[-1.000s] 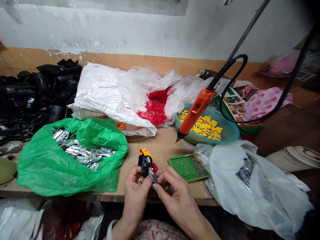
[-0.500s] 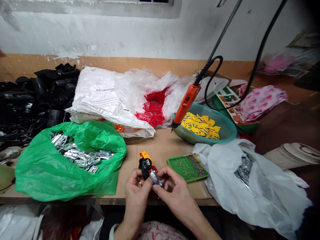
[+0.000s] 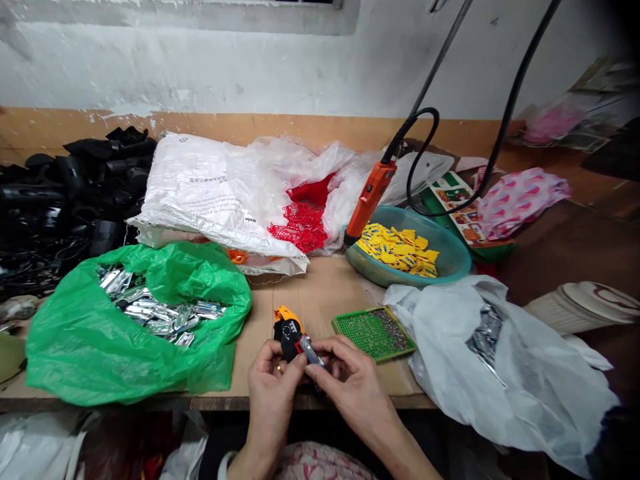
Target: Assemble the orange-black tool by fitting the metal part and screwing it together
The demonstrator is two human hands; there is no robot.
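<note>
Low over the front of the table, my left hand (image 3: 274,377) is closed around a small black and orange plastic assembly (image 3: 289,333) with a round black face and a bit of red at its side. My right hand (image 3: 353,373) pinches a shiny silver metal piece (image 3: 311,351) between thumb and fingers. This piece lies against the assembly's right side, and my left thumb is close to its end. Fingers hide the lower part of the assembly, so I cannot tell whether the two are joined.
A green bag (image 3: 65,340) of silver pieces lies left; a green screw tray (image 3: 357,337) and white bag (image 3: 450,360) lie right. An orange electric screwdriver (image 3: 371,197) hangs before a basin (image 3: 457,263) of yellow packets. Red parts (image 3: 300,227) and black parts (image 3: 75,187) lie behind.
The silver piece has come closer along the assembly's side and now lies more in line with it. Both hands stay nearly in place; the whole view has shifted slightly.
</note>
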